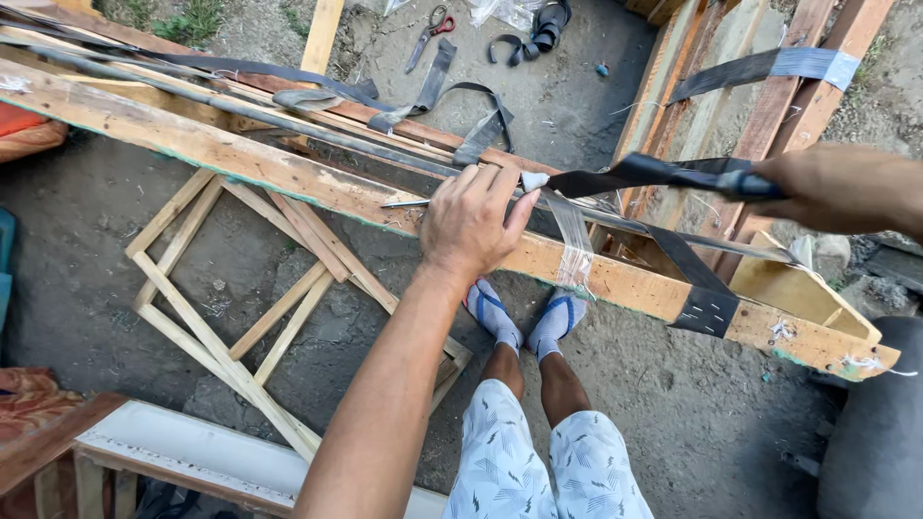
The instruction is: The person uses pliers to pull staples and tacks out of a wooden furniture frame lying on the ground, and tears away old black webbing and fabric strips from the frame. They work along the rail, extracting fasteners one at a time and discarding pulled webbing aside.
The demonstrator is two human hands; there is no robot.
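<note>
Pretty tight spot here: the long wooden beam (288, 173) runs diagonally from upper left down to lower right, right across in front of the person's legs, with bare dirt ground (673, 404) open below it and a light wooden lattice frame (240, 317) lying flat on the dirt to the left. More planks (711, 86) crowd the upper right, so the free room is mostly down by the feet. The left hand (471, 221) rests on top of the beam, fingers curled around the end of a black strap (635, 173), pinching it near a small white bit. That strap stretches roughly level to the right, long axis left to right, to the right hand (836, 187), which is closed around its other end; the two hands are well apart. A thin metal spike (404, 203) pokes out leftward from under the left hand, can't tell what it is. The right wrist is cut off by the frame edge. Scissors (430, 34) lie on the dirt up top.
</note>
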